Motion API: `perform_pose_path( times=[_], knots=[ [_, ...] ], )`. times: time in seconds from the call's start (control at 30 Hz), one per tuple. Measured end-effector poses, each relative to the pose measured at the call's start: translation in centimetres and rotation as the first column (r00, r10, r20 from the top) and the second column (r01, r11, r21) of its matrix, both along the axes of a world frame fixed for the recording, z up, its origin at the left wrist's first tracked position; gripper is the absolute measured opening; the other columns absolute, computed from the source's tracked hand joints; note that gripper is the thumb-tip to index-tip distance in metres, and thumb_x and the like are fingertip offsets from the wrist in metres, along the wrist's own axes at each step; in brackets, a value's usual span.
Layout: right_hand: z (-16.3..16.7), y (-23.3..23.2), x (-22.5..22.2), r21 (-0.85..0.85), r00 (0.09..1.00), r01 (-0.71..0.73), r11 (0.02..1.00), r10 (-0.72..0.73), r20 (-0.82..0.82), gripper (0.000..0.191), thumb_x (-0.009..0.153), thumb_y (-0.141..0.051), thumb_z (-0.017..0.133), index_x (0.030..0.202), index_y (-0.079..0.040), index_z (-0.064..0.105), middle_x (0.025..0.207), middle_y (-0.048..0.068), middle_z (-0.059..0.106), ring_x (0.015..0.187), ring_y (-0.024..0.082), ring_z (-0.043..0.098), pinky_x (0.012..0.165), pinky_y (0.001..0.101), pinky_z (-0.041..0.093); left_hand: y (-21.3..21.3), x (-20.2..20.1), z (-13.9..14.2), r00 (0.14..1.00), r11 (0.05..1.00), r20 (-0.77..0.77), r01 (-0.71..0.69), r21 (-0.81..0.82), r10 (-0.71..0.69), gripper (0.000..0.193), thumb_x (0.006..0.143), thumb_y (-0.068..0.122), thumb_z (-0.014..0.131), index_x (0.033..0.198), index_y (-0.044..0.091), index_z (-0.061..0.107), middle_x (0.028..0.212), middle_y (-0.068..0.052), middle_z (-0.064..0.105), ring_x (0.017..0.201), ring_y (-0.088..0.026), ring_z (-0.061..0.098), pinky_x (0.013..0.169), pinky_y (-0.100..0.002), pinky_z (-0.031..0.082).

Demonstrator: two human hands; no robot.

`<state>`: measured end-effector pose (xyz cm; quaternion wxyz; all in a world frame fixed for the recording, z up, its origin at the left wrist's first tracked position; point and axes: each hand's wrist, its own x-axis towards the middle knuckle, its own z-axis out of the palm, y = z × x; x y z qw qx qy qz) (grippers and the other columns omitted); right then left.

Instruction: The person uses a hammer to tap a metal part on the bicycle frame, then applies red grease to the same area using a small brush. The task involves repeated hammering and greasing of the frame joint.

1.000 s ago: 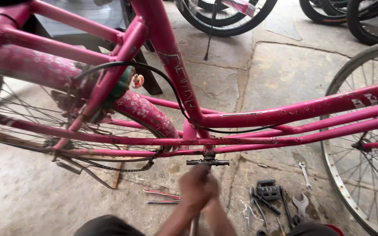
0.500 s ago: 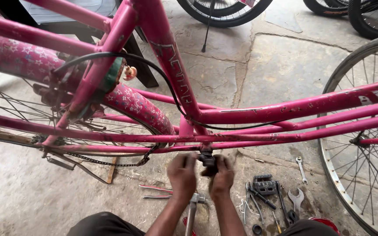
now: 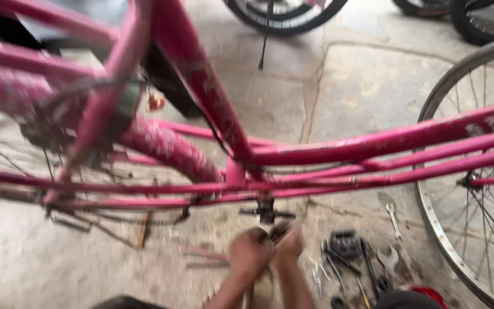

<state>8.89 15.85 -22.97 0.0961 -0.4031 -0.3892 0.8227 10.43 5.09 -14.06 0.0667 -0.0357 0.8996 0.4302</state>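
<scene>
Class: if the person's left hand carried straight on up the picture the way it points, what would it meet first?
Probably the small dark bolt-like part under the pink bicycle frame, just above the left hand; blur leaves depth unclear.

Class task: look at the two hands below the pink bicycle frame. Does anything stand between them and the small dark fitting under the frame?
Nothing visible does. The left hand and right hand sit together just below the dark fitting, with only open space between. The picture is blurred.

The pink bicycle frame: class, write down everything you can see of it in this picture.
The pink bicycle frame is made of painted metal tubes, worn and mottled. It lies across the view, blurred by motion. Tubes meet near the middle, where a small dark fitting hangs. A black cable runs along it. Both hands sit just below, apparently not touching.
</scene>
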Motion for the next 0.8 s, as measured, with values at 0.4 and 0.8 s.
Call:
perform_pose_path(
  times=[0.4, 0.8],
  knots=[
    [5.3, -2.1, -0.6, -0.395, 0.927, -0.36, 0.845, 0.274, -0.258, 0.033, 0.104, -0.036, 0.051, 0.104, -0.006, 0.065, 0.085, 0.004, 0.064, 0.068, 0.016, 0.059, 0.058, 0.0341, 0.052, 0.1, -1.1, 4.7, 0.774, 0.932, -0.633, 0.209, 0.297, 0.028, 0.036, 0.077, 0.018, 0.068, 0.107, -0.002, 0.071, 0.093, -0.017, 0.072, 0.074, -0.024, 0.07, 0.063, -0.033, 0.058],
    [4.8, 0.5, 0.7, 0.29, 0.984, 0.159, 0.944, -0.126, -0.13, 0.041, 0.117, -0.037, 0.052, 0.101, 0.0, 0.061, 0.084, 0.008, 0.059, 0.069, 0.018, 0.054, 0.059, 0.0331, 0.044, -1.8, -1.7, 3.5, 0.96, 0.941, -0.068, 0.251, -0.227, -0.272, 0.021, 0.085, 0.028, 0.067, 0.095, 0.014, 0.08, 0.087, -0.016, 0.075, 0.083, -0.036, 0.071, 0.077, -0.05, 0.057]
  ],
)
